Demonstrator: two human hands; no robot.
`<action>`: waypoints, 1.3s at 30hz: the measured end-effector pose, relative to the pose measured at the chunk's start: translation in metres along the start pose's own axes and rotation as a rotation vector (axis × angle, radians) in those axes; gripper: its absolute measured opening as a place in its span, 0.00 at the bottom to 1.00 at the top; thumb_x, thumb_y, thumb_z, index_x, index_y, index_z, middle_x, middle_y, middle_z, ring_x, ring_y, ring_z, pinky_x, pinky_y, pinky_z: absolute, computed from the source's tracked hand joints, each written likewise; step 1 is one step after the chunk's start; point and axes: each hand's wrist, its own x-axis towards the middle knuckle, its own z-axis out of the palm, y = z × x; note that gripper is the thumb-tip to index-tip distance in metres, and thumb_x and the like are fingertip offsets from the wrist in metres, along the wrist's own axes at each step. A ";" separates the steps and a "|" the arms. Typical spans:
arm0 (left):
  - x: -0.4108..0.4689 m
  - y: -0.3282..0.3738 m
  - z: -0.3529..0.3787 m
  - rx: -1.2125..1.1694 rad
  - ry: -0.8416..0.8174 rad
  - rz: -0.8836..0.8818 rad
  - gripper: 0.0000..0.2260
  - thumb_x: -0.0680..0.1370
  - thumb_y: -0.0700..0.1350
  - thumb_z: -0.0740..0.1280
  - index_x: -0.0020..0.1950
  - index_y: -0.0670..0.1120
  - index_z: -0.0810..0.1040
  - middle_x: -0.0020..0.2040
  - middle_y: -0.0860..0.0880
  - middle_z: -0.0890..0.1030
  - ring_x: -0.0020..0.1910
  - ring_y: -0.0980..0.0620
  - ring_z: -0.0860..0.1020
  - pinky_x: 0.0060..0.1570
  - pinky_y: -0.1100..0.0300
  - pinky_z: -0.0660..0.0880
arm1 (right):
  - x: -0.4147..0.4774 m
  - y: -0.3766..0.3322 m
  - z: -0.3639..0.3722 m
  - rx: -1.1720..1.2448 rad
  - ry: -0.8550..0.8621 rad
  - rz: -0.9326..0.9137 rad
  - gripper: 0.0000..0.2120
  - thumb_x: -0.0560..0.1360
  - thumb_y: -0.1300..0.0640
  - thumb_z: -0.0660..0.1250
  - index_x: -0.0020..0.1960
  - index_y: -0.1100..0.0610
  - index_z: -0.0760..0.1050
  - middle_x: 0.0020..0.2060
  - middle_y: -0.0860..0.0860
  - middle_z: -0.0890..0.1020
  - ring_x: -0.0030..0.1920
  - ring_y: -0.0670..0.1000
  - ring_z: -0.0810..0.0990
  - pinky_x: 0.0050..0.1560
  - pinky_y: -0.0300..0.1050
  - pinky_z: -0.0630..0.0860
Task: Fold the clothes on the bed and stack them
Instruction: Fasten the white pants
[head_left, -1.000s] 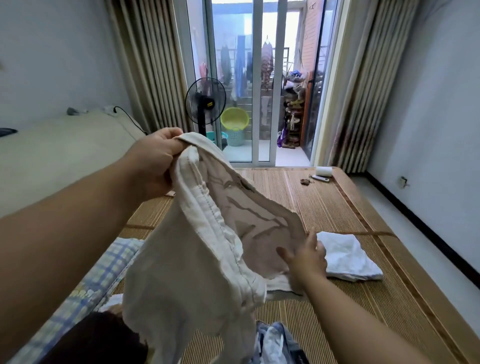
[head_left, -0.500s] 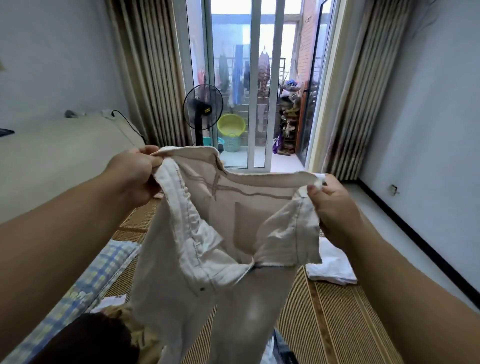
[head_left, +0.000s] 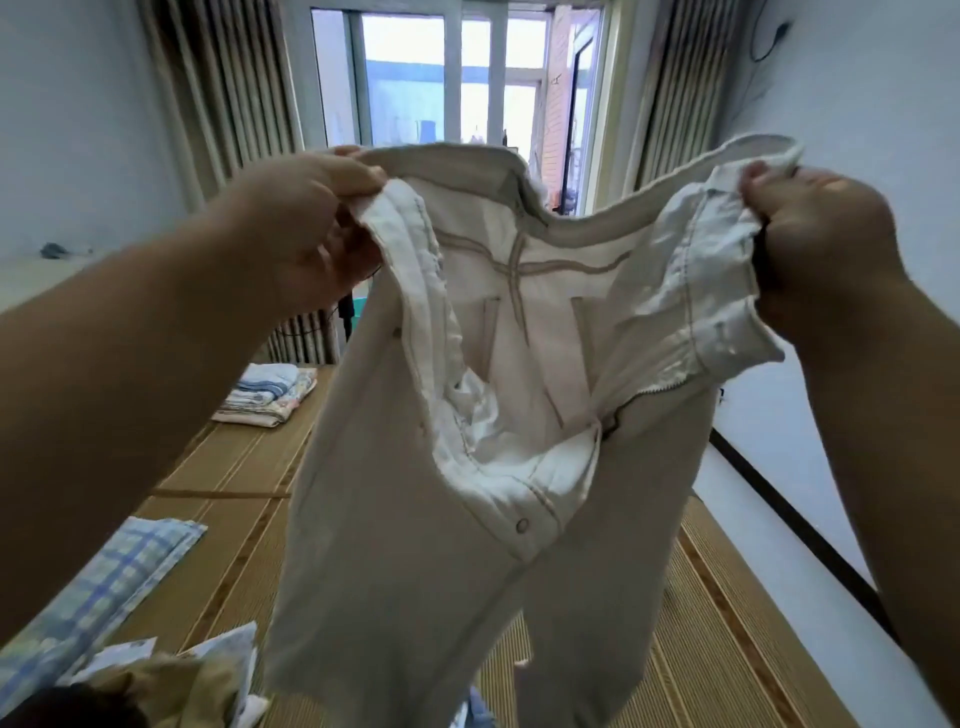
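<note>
A pair of cream trousers (head_left: 415, 571) hangs in the air in front of me, waistband up and fly open, legs dangling over the bed. My left hand (head_left: 311, 228) grips the waistband's left side. My right hand (head_left: 815, 234) pinches its right side, stretching the waist wide. A folded stack of clothes (head_left: 267, 395) lies on the bamboo mat (head_left: 234, 467) at the far left. Unfolded clothes (head_left: 171, 680) sit in a heap at the bottom left.
A blue checked cloth (head_left: 104, 582) lies along the mat's left edge. Behind the trousers are a glass sliding door (head_left: 447, 78) and curtains (head_left: 223, 104). The floor with a dark skirting line (head_left: 789, 530) runs along the bed's right side.
Both hands have risen and spread apart, pulling the waistband wide and lifting the trousers higher. My view has tilted up; the white folded item on the mat is now hidden.
</note>
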 end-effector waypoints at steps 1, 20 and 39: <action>-0.002 -0.006 0.018 -0.029 0.024 -0.014 0.08 0.79 0.36 0.59 0.43 0.46 0.72 0.26 0.50 0.73 0.18 0.59 0.72 0.18 0.69 0.68 | 0.004 0.006 -0.016 -0.011 -0.001 0.024 0.08 0.79 0.61 0.63 0.46 0.64 0.75 0.45 0.64 0.77 0.44 0.58 0.81 0.49 0.54 0.81; 0.017 -0.328 0.231 0.270 0.102 -0.656 0.15 0.75 0.31 0.65 0.53 0.50 0.74 0.48 0.40 0.78 0.38 0.45 0.78 0.43 0.46 0.79 | 0.017 0.237 -0.281 -0.649 -0.237 0.686 0.08 0.79 0.57 0.64 0.45 0.60 0.79 0.39 0.59 0.84 0.40 0.58 0.84 0.43 0.56 0.82; 0.012 -0.684 0.184 0.355 0.417 -0.713 0.23 0.78 0.37 0.64 0.70 0.53 0.68 0.55 0.50 0.79 0.50 0.51 0.79 0.50 0.51 0.80 | -0.112 0.574 -0.351 -0.882 -0.182 1.029 0.24 0.77 0.59 0.59 0.72 0.52 0.65 0.55 0.54 0.78 0.50 0.53 0.75 0.48 0.45 0.70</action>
